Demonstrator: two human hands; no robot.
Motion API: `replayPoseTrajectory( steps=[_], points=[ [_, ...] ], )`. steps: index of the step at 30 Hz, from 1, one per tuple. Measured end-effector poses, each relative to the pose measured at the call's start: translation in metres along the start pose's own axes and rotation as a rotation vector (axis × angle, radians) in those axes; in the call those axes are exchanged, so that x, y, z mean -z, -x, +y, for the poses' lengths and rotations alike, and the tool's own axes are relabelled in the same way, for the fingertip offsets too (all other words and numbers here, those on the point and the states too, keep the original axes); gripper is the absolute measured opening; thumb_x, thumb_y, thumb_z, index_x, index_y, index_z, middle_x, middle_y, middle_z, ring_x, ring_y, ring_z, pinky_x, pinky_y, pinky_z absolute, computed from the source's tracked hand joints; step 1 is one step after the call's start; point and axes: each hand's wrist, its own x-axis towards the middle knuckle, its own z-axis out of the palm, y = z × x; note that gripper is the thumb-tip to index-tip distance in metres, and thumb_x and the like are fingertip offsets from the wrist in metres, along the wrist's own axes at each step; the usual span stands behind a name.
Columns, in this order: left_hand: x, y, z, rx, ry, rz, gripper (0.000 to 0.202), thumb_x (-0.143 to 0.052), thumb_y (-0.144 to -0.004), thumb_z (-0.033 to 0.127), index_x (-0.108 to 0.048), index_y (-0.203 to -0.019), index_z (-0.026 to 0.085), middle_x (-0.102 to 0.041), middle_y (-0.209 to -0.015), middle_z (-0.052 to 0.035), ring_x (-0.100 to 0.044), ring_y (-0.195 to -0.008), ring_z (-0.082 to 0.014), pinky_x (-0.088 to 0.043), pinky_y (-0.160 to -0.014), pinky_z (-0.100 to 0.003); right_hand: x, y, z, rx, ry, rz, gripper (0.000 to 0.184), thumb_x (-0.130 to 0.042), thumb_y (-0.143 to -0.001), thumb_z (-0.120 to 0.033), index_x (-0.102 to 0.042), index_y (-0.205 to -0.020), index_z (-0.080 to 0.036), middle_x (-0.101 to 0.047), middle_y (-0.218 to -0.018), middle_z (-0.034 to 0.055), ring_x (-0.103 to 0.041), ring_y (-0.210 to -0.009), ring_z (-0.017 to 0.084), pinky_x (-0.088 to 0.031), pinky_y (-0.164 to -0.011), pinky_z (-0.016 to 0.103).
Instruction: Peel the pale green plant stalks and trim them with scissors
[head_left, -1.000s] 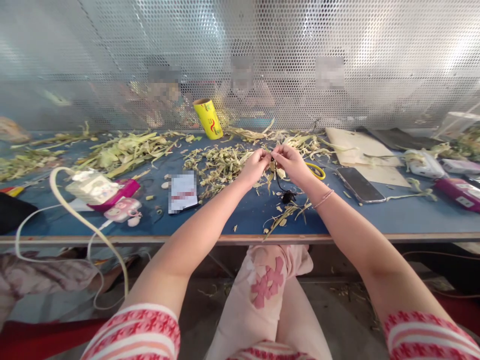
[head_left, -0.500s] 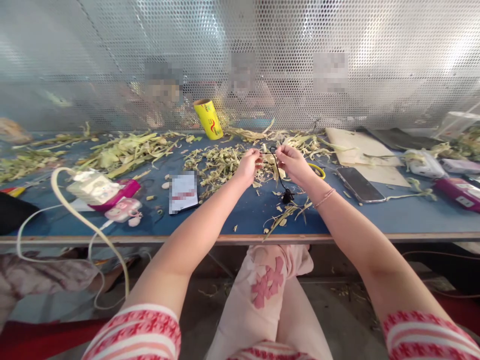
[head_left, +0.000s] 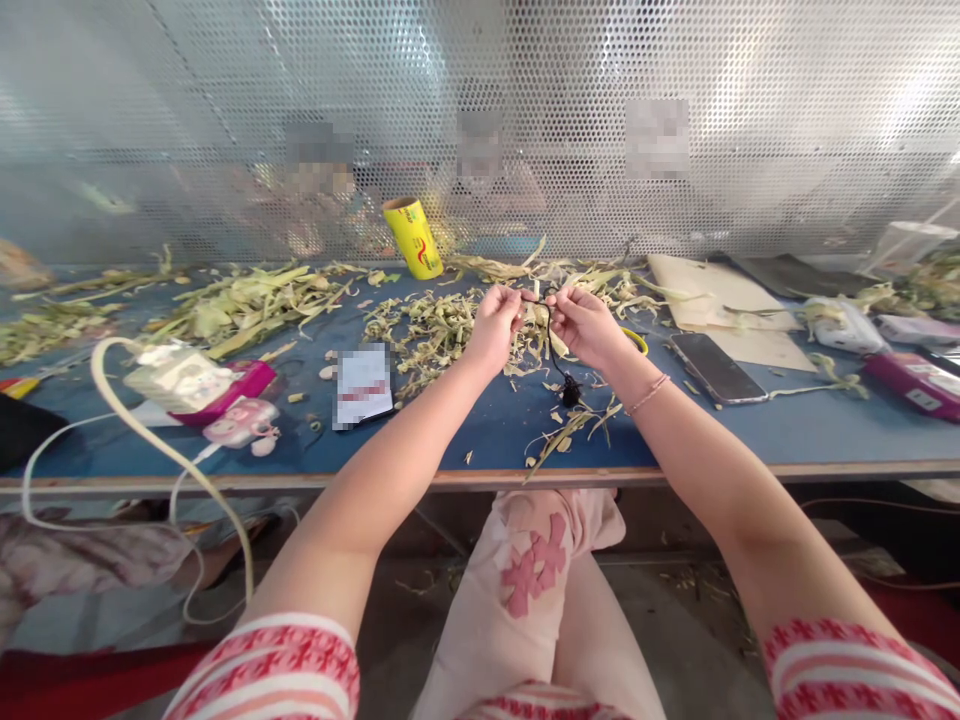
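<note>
Both my hands are raised over the middle of the blue table (head_left: 465,435), close together. My left hand (head_left: 495,325) is closed in a pinch on the top of a thin black cord (head_left: 553,345). My right hand (head_left: 585,322) is also closed, pinching the same cord a little to the right. The cord hangs down between them to a small black piece (head_left: 571,391) resting on the table. Dry pale-green husk scraps (head_left: 439,325) lie under and around my hands.
A yellow roll (head_left: 412,238) leans at the back near the perforated metal screen (head_left: 480,120). A phone (head_left: 709,367) and yellow-handled scissors (head_left: 636,340) lie to the right. A white charger box (head_left: 178,375) with white cables and pink items lies left. People sit behind the screen.
My hands have lifted slightly and drawn a short way apart, pulling the black cord up between them; its lower end stays on the table.
</note>
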Motion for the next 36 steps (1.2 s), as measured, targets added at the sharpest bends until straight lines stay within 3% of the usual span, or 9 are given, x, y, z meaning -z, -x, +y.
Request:
replayPoseTrajectory(
  steps=[3,7,11,23,28,32,36],
  points=[
    [0.002,0.001,0.000,-0.058,-0.063,-0.053,0.017,-0.045,-0.093,0.030,-0.043,-0.078,0.020,-0.056,-0.080,-0.0005,-0.040,-0.057,-0.0074,-0.036,-0.056,-0.024,-0.001,0.001,0.001,-0.007,-0.015,0.021,0.023,-0.067,-0.079,-0.024,-0.045,-0.075,-0.020,-0.052,-0.076,-0.0049,-0.038,-0.053,0.003,-0.040,-0.051,0.015],
    [0.007,0.001,0.003,-0.185,-0.303,-0.108,0.018,-0.049,-0.090,0.031,-0.046,-0.076,0.020,-0.052,-0.073,-0.0005,-0.045,-0.063,-0.0106,-0.039,-0.067,-0.029,-0.002,0.002,0.003,-0.020,0.009,0.055,0.020,-0.064,-0.080,-0.021,-0.045,-0.073,-0.019,-0.055,-0.074,-0.0045,-0.034,-0.050,0.002,-0.032,-0.045,0.015],
    [0.011,0.000,0.007,-0.243,-0.473,-0.110,0.017,-0.053,-0.088,0.027,-0.046,-0.073,0.021,-0.052,-0.072,-0.0016,-0.049,-0.071,-0.0137,-0.040,-0.077,-0.031,-0.003,0.001,0.005,-0.003,0.079,0.042,0.026,-0.068,-0.078,-0.027,-0.043,-0.072,-0.020,-0.054,-0.067,-0.0056,-0.033,-0.049,0.003,-0.033,-0.047,0.016],
    [0.015,-0.008,-0.006,-0.123,-0.380,-0.177,0.020,-0.056,-0.086,0.023,-0.042,-0.071,0.020,-0.052,-0.064,0.0028,-0.049,-0.062,-0.0105,-0.038,-0.069,-0.027,0.005,-0.002,0.009,-0.058,0.139,-0.036,0.027,-0.070,-0.076,-0.025,-0.043,-0.072,-0.019,-0.055,-0.064,-0.0045,-0.045,-0.052,0.005,-0.042,-0.053,0.019],
    [0.014,-0.007,-0.010,-0.119,-0.351,-0.225,0.013,-0.056,-0.081,0.015,-0.044,-0.077,0.019,-0.051,-0.068,0.0037,-0.050,-0.065,-0.0088,-0.039,-0.067,-0.024,0.005,-0.003,0.011,0.009,0.178,-0.034,0.026,-0.072,-0.071,-0.024,-0.048,-0.081,-0.020,-0.050,-0.067,-0.0066,-0.049,-0.056,0.006,-0.046,-0.058,0.022],
    [0.013,-0.005,-0.007,-0.205,-0.437,-0.238,0.019,-0.058,-0.072,0.006,-0.047,-0.080,0.019,-0.051,-0.071,0.0026,-0.050,-0.066,-0.0092,-0.039,-0.065,-0.025,0.009,-0.004,0.012,0.114,0.365,-0.029,0.021,-0.063,-0.071,-0.019,-0.051,-0.087,-0.021,-0.049,-0.067,-0.0061,-0.047,-0.056,0.008,-0.043,-0.058,0.024],
    [0.013,-0.004,-0.003,-0.294,-0.686,-0.192,0.021,-0.059,-0.067,0.004,-0.048,-0.073,0.019,-0.048,-0.065,0.0027,-0.046,-0.064,-0.0114,-0.037,-0.065,-0.027,0.013,-0.005,0.012,0.311,0.755,-0.009,0.019,-0.057,-0.067,-0.011,-0.055,-0.084,-0.020,-0.042,-0.059,-0.0067,-0.041,-0.056,0.010,-0.037,-0.060,0.026]
  ],
)
